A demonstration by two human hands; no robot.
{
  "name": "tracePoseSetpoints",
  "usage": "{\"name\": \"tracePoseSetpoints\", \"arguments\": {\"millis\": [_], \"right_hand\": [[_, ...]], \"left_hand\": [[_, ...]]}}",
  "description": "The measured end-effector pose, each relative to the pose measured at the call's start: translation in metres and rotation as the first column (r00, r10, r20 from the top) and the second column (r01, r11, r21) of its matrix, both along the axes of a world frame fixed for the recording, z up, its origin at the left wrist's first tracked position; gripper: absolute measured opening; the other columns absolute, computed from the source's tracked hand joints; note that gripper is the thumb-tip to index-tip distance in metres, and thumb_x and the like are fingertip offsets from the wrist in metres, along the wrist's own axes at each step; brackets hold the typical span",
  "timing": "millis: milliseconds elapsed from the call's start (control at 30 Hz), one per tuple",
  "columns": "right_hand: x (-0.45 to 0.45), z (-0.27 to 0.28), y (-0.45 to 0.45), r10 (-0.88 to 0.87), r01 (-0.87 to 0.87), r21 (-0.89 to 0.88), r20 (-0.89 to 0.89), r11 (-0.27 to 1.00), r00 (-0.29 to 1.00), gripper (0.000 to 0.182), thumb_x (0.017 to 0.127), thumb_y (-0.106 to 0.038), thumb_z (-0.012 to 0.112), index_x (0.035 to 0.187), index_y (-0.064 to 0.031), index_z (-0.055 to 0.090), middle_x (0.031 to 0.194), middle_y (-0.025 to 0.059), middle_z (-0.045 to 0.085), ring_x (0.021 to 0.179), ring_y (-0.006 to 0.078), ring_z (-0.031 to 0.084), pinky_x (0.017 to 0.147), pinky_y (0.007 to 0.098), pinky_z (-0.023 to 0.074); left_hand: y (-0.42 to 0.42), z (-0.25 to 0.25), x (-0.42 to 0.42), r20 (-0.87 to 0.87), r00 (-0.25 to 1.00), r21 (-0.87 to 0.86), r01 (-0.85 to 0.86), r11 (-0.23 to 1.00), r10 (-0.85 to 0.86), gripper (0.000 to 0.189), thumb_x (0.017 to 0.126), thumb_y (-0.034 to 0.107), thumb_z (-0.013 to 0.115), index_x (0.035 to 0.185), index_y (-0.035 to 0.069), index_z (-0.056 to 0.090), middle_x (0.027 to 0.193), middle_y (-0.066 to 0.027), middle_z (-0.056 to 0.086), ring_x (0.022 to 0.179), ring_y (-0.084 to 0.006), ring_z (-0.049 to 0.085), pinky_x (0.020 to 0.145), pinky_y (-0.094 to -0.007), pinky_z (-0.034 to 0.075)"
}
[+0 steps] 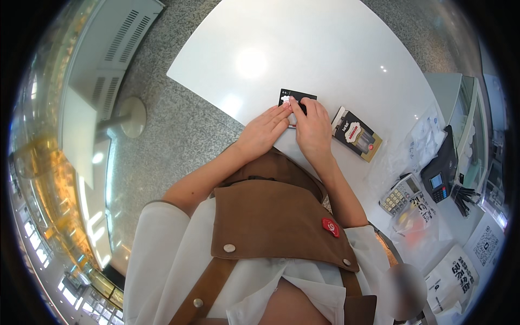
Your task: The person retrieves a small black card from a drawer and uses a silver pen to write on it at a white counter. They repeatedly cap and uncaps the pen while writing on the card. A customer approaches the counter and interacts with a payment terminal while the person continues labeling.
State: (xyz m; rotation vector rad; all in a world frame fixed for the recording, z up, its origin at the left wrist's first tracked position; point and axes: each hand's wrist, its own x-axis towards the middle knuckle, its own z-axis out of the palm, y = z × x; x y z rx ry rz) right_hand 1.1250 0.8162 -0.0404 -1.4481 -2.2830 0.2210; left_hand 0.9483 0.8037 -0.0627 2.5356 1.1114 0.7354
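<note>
A flat black packet or card (309,97) with a white cloud-shaped logo lies at the near edge of the white table. My left hand (265,131) comes in from its lower left, fingers together, their tips pressed on the packet. On the right side my right hand (316,129) holds it, index finger stretched over its face and the other fingers bent at its edge. The fingertips of both hands meet at the logo. Its lower part is hidden by the hands. Just right of my right hand lies a black and gold Leto box (356,136), tilted, with its end flap raised.
Along the right side of the white table (317,36) are a clear plastic bag (422,138), a calculator (400,195), a black card terminal (438,178), black strips (463,197) and printed bags (453,280). A glass display case (53,195) stands at the left. A blurred shape is at lower right.
</note>
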Motion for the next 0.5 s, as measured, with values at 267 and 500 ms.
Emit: {"name": "tracePoseSetpoints", "arguments": {"millis": [267, 500], "right_hand": [[-0.0007, -0.0014, 0.0006, -0.016, 0.016, -0.020, -0.010, 1.000, 1.000, 0.040, 0.081, -0.005, 0.056, 0.120, -0.0019, 0.062, 0.107, 0.0117, 0.058, 0.104, 0.0292, 0.056, 0.092, 0.0406, 0.0449], [0.0055, -0.0012, 0.0015, 0.013, -0.013, -0.015, -0.007, 1.000, 1.000, 0.039, 0.080, -0.005, 0.056, 0.119, -0.0013, 0.062, 0.106, 0.0110, 0.058, 0.104, 0.0296, 0.056, 0.091, 0.0398, 0.0457]], "left_hand": [[-0.0002, -0.0002, 0.0002, 0.011, 1.000, 0.010, -0.012, 1.000, 0.012, 0.020, 0.083, 0.003, 0.056, 0.103, -0.002, 0.060, 0.135, -0.0145, 0.056, 0.129, -0.0276, 0.051, 0.105, -0.0407, 0.046], [-0.0016, 0.0016, 0.0009, 0.019, 1.000, 0.013, -0.025, 1.000, 0.024, 0.018, 0.083, 0.002, 0.057, 0.100, -0.002, 0.059, 0.136, -0.0137, 0.055, 0.128, -0.0281, 0.052, 0.105, -0.0407, 0.046]]}}
